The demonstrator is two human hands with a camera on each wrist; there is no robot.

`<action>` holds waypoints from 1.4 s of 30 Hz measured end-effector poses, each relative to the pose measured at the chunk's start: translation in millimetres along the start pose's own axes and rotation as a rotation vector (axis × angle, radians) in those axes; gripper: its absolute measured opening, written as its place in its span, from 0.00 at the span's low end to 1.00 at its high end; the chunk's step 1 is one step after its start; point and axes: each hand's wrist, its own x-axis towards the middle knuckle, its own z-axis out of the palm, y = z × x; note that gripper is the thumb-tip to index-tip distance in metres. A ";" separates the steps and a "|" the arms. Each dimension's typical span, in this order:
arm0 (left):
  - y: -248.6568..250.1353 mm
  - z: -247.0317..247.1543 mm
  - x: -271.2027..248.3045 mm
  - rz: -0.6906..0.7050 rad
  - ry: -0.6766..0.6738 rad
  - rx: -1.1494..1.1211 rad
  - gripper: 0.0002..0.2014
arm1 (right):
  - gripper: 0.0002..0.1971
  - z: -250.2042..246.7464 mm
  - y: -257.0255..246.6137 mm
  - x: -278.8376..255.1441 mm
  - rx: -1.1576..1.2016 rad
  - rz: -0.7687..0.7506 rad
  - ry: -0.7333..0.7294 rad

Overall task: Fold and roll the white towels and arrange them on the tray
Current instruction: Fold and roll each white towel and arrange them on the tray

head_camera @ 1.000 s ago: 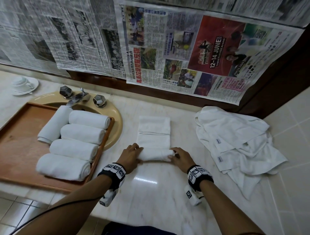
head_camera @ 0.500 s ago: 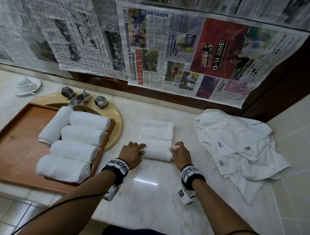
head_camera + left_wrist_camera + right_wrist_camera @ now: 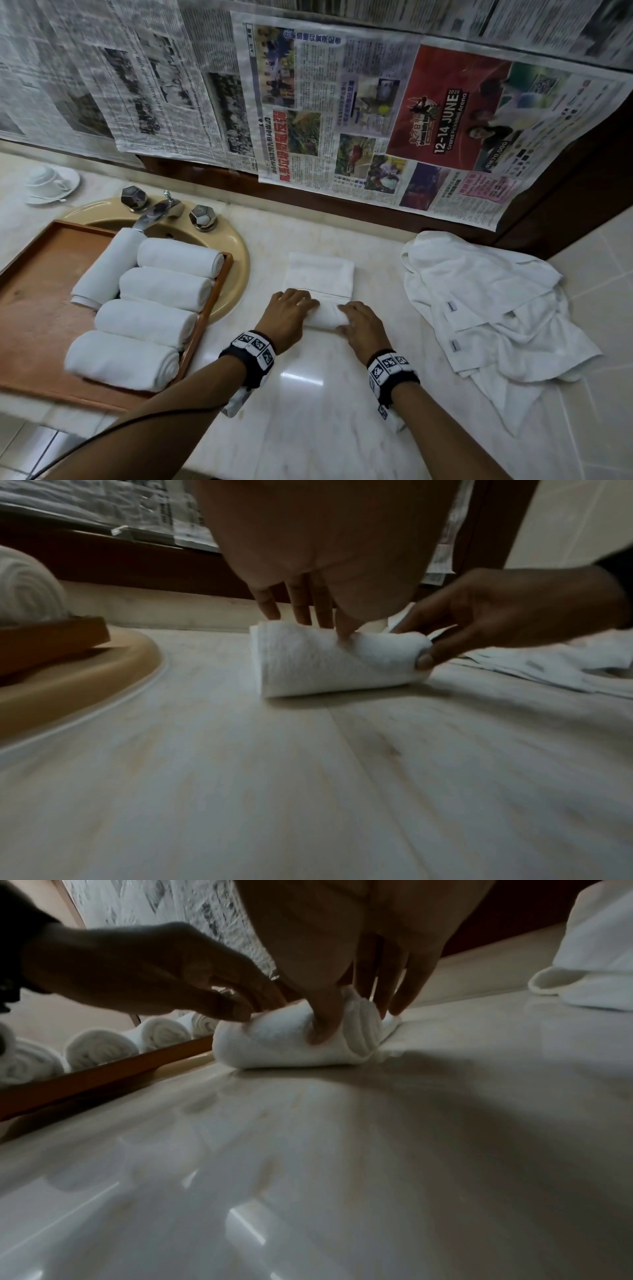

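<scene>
Both hands are working one towel [image 3: 322, 291] on the tabletop [image 3: 308, 404]: the left hand [image 3: 289, 313] is pressing straight fingers onto the rolled part's left end, while the right hand [image 3: 363, 325] is pinching its right end, thumb underneath. The roll is about half formed, flat cloth lying beyond it. Finishing probably calls for even forward rolling, then carrying it to the tray [image 3: 30, 291] beside five rolled towels [image 3: 147, 320]. A loose pile [image 3: 489, 308] is waiting to the right.
</scene>
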 end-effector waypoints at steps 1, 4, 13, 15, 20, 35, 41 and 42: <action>2.6 2.2 -1.0 0.022 -0.009 0.007 0.22 | 0.22 -3.5 -0.7 3.9 0.009 0.010 -0.029; 1.1 13.9 -2.8 0.060 -0.097 0.058 0.32 | 0.22 -15.5 -4.0 12.6 0.028 0.063 -0.168; -4.4 3.8 -6.7 0.132 -0.190 0.041 0.28 | 0.23 -35.2 12.5 24.4 -0.040 -0.049 -0.284; -5.1 2.0 -9.2 0.150 -0.199 0.031 0.28 | 0.29 -28.9 15.3 26.0 -0.153 -0.054 -0.411; -2.7 -5.3 -12.5 0.154 -0.254 0.015 0.28 | 0.11 -29.4 8.6 34.0 -0.224 0.004 -0.391; -4.4 6.3 -28.6 0.163 -0.219 0.037 0.26 | 0.05 -68.0 6.8 143.7 0.154 0.436 0.096; -7.1 10.5 -24.8 0.048 -0.297 -0.068 0.28 | 0.11 -62.1 12.7 120.5 0.112 0.408 0.072; -5.4 7.4 -21.4 0.025 -0.337 -0.071 0.28 | 0.12 -62.0 8.8 112.2 0.117 0.373 0.053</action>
